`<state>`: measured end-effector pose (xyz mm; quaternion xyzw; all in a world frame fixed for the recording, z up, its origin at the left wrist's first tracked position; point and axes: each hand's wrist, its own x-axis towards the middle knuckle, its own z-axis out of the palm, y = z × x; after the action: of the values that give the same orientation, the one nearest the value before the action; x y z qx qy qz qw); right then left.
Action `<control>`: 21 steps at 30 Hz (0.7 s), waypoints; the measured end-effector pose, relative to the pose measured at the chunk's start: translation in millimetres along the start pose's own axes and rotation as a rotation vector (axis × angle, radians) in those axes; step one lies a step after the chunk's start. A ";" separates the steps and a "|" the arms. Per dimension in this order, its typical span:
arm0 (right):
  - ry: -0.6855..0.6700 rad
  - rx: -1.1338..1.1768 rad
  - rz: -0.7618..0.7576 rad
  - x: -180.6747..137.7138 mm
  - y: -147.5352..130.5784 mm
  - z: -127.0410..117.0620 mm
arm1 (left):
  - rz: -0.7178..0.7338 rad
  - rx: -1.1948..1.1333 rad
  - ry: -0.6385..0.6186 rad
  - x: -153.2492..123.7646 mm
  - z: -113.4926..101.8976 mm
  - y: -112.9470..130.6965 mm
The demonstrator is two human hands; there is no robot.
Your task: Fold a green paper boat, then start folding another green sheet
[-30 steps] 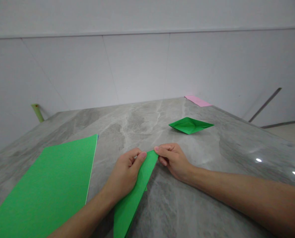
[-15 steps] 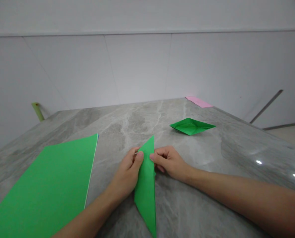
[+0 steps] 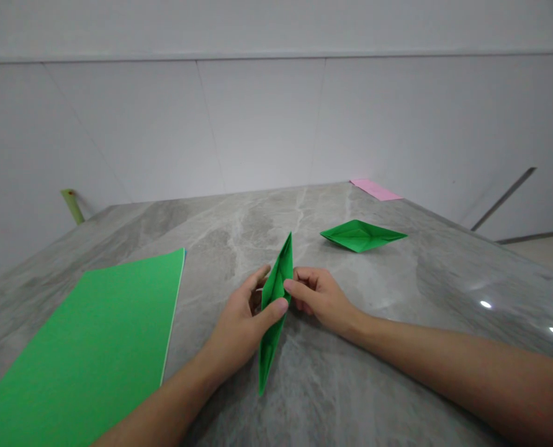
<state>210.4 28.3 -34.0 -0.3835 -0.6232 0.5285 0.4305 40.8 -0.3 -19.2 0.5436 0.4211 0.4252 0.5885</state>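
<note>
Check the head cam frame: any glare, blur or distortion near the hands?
Head view: two small glare spots on the stone tabletop, right of the hands; left hand, right hand and folded green paper show no heavy blur; wide-angle distortion seems to slant the wall seams and table edges; light is soft, shadows faint.

Soft, bright light fell evenly; the right hand (image 3: 320, 298) cast faint shadow, and white glare spots marked the glossy table (image 3: 444, 292).
</note>
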 end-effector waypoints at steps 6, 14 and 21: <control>0.129 -0.043 0.027 1.1 1.0 -1.7 | -0.164 -0.355 0.143 3.3 -1.4 5.4; -0.045 0.001 0.046 -0.1 1.7 1.3 | -0.215 -0.134 0.095 2.8 -4.6 -1.8; 0.010 -0.055 0.079 -0.3 2.5 0.7 | -0.227 0.058 0.096 1.6 -7.6 -1.0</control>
<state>209.9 28.2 -36.5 -0.4222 -0.6198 0.5258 0.4014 34.1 3.3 -20.6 0.4881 0.5199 0.3691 0.5960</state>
